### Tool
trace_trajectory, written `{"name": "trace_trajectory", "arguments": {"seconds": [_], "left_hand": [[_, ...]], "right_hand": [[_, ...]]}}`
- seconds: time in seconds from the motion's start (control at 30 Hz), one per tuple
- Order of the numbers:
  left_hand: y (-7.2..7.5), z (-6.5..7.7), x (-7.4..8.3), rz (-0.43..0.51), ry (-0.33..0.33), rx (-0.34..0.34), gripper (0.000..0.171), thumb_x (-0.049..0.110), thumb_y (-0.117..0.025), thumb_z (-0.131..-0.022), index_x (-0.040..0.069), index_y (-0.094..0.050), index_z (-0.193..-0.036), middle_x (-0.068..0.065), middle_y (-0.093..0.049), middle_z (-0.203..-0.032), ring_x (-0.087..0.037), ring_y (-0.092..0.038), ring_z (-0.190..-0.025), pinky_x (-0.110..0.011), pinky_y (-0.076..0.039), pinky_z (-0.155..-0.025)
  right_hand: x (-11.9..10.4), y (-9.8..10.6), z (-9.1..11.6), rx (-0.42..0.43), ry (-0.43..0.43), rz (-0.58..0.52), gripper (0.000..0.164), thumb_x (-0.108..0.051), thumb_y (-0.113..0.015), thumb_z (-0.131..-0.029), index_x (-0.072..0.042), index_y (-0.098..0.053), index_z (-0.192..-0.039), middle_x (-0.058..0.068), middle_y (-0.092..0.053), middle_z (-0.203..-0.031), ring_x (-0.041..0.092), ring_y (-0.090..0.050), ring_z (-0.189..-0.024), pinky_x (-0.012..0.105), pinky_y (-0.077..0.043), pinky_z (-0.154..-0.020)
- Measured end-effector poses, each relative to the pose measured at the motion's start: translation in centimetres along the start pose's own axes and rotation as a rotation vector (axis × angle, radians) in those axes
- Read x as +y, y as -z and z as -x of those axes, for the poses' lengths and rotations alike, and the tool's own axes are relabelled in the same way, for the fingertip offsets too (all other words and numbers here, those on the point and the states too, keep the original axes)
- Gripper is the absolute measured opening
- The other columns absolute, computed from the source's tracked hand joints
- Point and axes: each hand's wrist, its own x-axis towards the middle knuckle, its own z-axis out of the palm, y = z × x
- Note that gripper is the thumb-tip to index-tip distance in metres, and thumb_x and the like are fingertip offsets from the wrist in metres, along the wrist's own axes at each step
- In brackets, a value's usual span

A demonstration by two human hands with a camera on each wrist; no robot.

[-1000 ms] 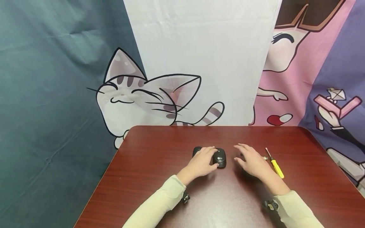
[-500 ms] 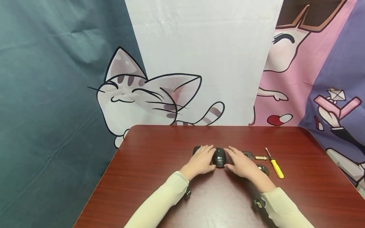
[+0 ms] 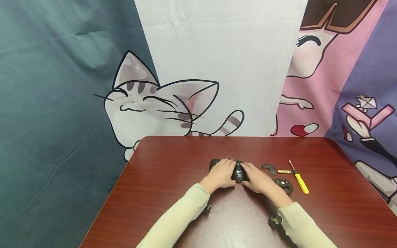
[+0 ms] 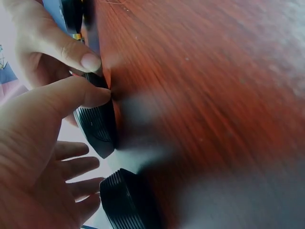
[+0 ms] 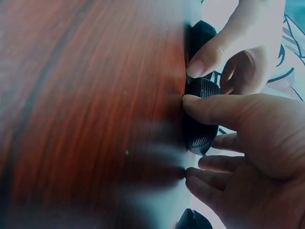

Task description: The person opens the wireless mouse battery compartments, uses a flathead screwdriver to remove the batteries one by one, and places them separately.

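Observation:
A black computer mouse lies on the table between both hands. My left hand grips its left side, thumb at the near edge and fingertips reaching over the top. My right hand holds the right side in the same way. In the left wrist view, the left thumb presses the ribbed lower edge of the mouse, with the right thumb just beyond it. From the right wrist, the mouse shows under the right thumb, and the left thumb touches its other end. The fingers hide parts of the mouse.
A second black mouse-like object sits left, partly behind the left hand. To the right lie a curved black piece, a gold battery, a black mouse base part and a yellow-handled screwdriver. A printed curtain hangs behind the table.
My right hand has moved left from near the small parts and taken hold of the mouse's right side, uncovering the curved piece, battery and base part. The left hand has shifted slightly right.

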Motion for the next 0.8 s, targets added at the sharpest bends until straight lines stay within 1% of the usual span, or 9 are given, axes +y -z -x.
{"name": "trace_trajectory", "arguments": {"seconds": [0.13,0.27,0.37,0.47,0.53,0.63,0.73,0.8], "left_hand": [[0.2,-0.2,0.3,0.004,-0.005,-0.02,0.08,0.042,-0.076,-0.083,0.006,-0.047,-0.148,-0.008,-0.052,-0.15,-0.021,-0.046,-0.141,-0.027,-0.036,-0.122],[0.2,-0.2,0.5,0.023,0.014,-0.04,0.08,0.041,-0.075,-0.084,0.006,-0.045,-0.15,-0.007,-0.05,-0.152,-0.02,-0.048,-0.14,-0.027,-0.041,-0.118],[0.1,-0.2,0.7,0.054,0.038,-0.036,0.079,0.039,-0.074,-0.084,0.006,-0.044,-0.15,-0.007,-0.05,-0.152,-0.019,-0.048,-0.139,-0.028,-0.045,-0.115],[0.1,-0.1,0.8,0.093,0.066,-0.015,0.075,0.036,-0.073,-0.086,0.007,-0.046,-0.149,-0.006,-0.051,-0.151,-0.018,-0.05,-0.137,-0.03,-0.051,-0.11],[0.1,-0.1,0.9,0.126,0.083,0.005,0.071,0.034,-0.072,-0.087,0.008,-0.048,-0.148,-0.005,-0.052,-0.15,-0.017,-0.053,-0.134,-0.032,-0.054,-0.106],[0.1,0.0,0.9,0.165,0.093,0.041,0.064,0.031,-0.071,-0.089,0.01,-0.05,-0.146,-0.004,-0.055,-0.147,-0.017,-0.057,-0.129,-0.033,-0.056,-0.102],[0.6,0.2,0.8,0.198,0.084,0.079,0.059,0.029,-0.069,-0.092,0.011,-0.052,-0.145,-0.003,-0.058,-0.144,-0.016,-0.058,-0.127,-0.031,-0.056,-0.102],[1.2,0.4,0.7,0.229,0.071,0.104,0.057,0.027,-0.067,-0.093,0.01,-0.052,-0.145,-0.004,-0.059,-0.142,-0.016,-0.058,-0.128,-0.03,-0.055,-0.104]], "right_hand": [[0.2,-0.1,-0.2,0.019,0.018,0.013,0.07,-0.013,-0.08,-0.086,0.008,-0.046,-0.143,0.03,-0.049,-0.142,0.044,-0.056,-0.125,0.058,-0.053,-0.102],[0.3,-0.1,-0.1,0.036,0.05,0.016,0.068,-0.013,-0.079,-0.085,0.01,-0.048,-0.141,0.032,-0.052,-0.139,0.045,-0.057,-0.123,0.058,-0.053,-0.101],[0.4,0.0,0.0,0.045,0.071,0.004,0.065,-0.013,-0.077,-0.087,0.011,-0.048,-0.14,0.033,-0.054,-0.136,0.046,-0.057,-0.123,0.059,-0.053,-0.102],[0.6,0.1,0.0,0.063,0.091,-0.019,0.061,-0.013,-0.074,-0.088,0.011,-0.05,-0.138,0.032,-0.057,-0.133,0.045,-0.058,-0.121,0.058,-0.053,-0.101],[0.6,0.1,-0.1,0.094,0.101,-0.04,0.058,-0.011,-0.074,-0.087,0.011,-0.051,-0.136,0.031,-0.059,-0.13,0.044,-0.059,-0.119,0.058,-0.054,-0.1],[0.6,0.0,-0.1,0.161,0.107,-0.057,0.053,-0.007,-0.074,-0.085,0.009,-0.055,-0.132,0.027,-0.062,-0.125,0.041,-0.062,-0.115,0.057,-0.056,-0.096],[0.5,0.1,0.0,0.243,0.098,-0.06,0.049,-0.005,-0.076,-0.083,0.004,-0.059,-0.129,0.023,-0.065,-0.12,0.037,-0.065,-0.108,0.054,-0.059,-0.091],[0.2,0.4,0.2,0.296,0.093,-0.059,0.047,-0.004,-0.076,-0.083,0.001,-0.061,-0.128,0.02,-0.066,-0.117,0.034,-0.067,-0.102,0.052,-0.061,-0.085]]}}
